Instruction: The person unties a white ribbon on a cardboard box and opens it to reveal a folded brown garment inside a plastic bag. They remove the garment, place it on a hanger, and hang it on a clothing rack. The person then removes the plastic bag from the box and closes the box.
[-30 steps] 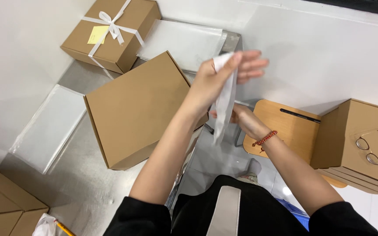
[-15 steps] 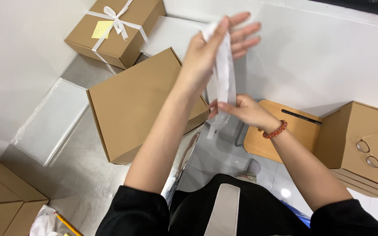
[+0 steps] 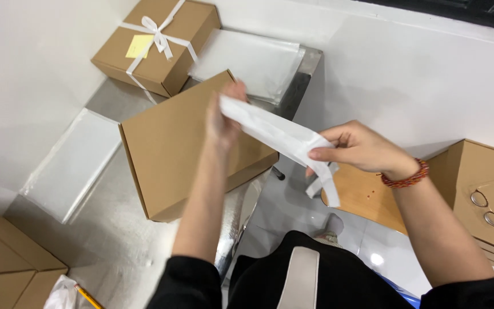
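Note:
A wide white ribbon [image 3: 275, 134] is stretched between both my hands above a metal table. My left hand [image 3: 224, 117] pinches its upper end over a plain brown cardboard box [image 3: 172, 149]. My right hand [image 3: 358, 147], with a red bead bracelet at the wrist, grips the ribbon's lower part, and the loose tail [image 3: 330, 186] curls down below it.
A second brown box [image 3: 161, 43] tied with a white ribbon bow and bearing a yellow note sits at the back. Clear plastic bags [image 3: 72, 163] lie on the metal table [image 3: 110, 234]. A box with eyeglasses [image 3: 490, 209] stands right; flat cartons [image 3: 7, 257] at lower left.
The ribbon has gone from held upright to stretched slantwise. My left hand dropped lower over the plain box, and my right hand moved rightward and up, pulling the strip out.

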